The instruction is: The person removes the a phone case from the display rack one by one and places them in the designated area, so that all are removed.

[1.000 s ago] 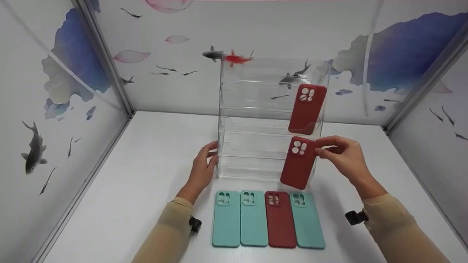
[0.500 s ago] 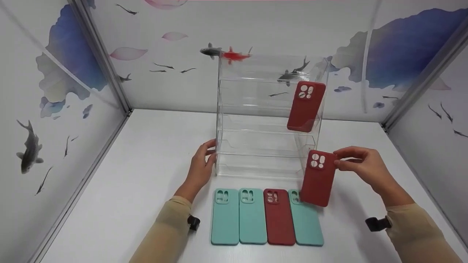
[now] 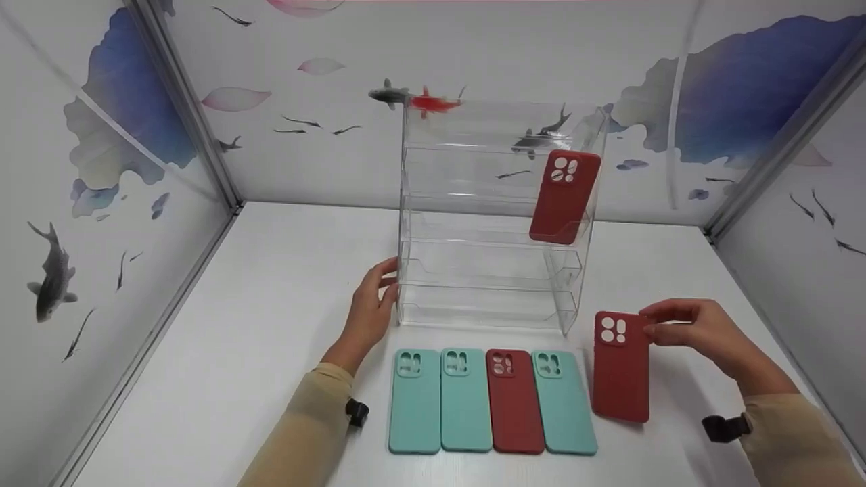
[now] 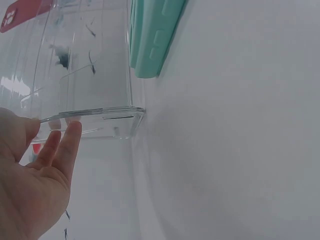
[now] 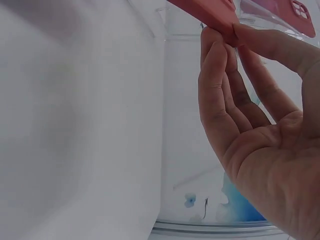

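A clear acrylic tiered rack (image 3: 484,264) stands on the table. My left hand (image 3: 371,308) touches its left side wall; in the left wrist view the fingers (image 4: 68,146) look fairly straight, fingertips against the clear panel. My right hand (image 3: 703,337) pinches a red phone case (image 3: 621,379) by its upper right edge, thumb against fingers. The case is held nearly upright, right of the row, its camera cutouts at the top. Another red phone case (image 3: 565,199) leans in the rack at the right. In the right wrist view only the held case's corner (image 5: 215,15) shows.
In front of the rack lie, side by side, two mint phone cases (image 3: 415,412) (image 3: 467,412), a red phone case (image 3: 516,412) and another mint case (image 3: 565,412). White table (image 3: 291,270) surrounds them. Printed panels (image 3: 304,169) with metal corner posts enclose the table.
My right hand has carried the red phone case away from the rack's lower right, rightward and toward me, past the row. My left hand stays at the rack's side.
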`<state>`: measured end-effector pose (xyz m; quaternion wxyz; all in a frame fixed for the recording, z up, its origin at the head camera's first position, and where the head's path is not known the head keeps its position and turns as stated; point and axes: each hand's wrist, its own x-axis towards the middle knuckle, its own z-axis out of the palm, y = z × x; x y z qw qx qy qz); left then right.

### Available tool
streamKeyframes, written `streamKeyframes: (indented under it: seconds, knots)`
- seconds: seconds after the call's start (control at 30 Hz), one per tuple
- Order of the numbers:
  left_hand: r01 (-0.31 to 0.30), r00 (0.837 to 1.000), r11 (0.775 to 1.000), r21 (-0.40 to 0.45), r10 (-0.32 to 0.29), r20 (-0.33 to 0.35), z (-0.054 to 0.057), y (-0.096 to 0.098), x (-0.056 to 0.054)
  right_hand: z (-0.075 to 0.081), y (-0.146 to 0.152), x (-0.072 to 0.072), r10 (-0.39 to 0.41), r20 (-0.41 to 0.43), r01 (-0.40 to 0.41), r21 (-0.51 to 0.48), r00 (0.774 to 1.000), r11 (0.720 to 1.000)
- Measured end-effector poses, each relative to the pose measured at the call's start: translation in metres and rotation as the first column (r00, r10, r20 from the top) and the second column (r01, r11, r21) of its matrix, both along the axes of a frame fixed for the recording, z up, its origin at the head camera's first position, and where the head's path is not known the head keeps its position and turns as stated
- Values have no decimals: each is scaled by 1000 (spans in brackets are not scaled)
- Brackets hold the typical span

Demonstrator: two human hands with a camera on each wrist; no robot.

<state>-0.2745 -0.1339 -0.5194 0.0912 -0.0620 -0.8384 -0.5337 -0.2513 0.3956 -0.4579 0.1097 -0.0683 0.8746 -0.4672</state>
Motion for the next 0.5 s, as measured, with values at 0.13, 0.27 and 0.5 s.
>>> streamKeyframes:
  seconds: [0.13,0.27,0.5]
  knots:
    - [-15,1000,1000,2,15,19,0,-1,1,-15,5,0,6,53,-5,-14,999,1000]
    - [-14,1000,1000,-4,14,15,1,-1,0,-28,5,0,4,98,-3,-3,995,1000]
    - [-2,1000,1000,-12,2,5,1,0,1,-45,-2,0,-6,141,-1,55,990,998]
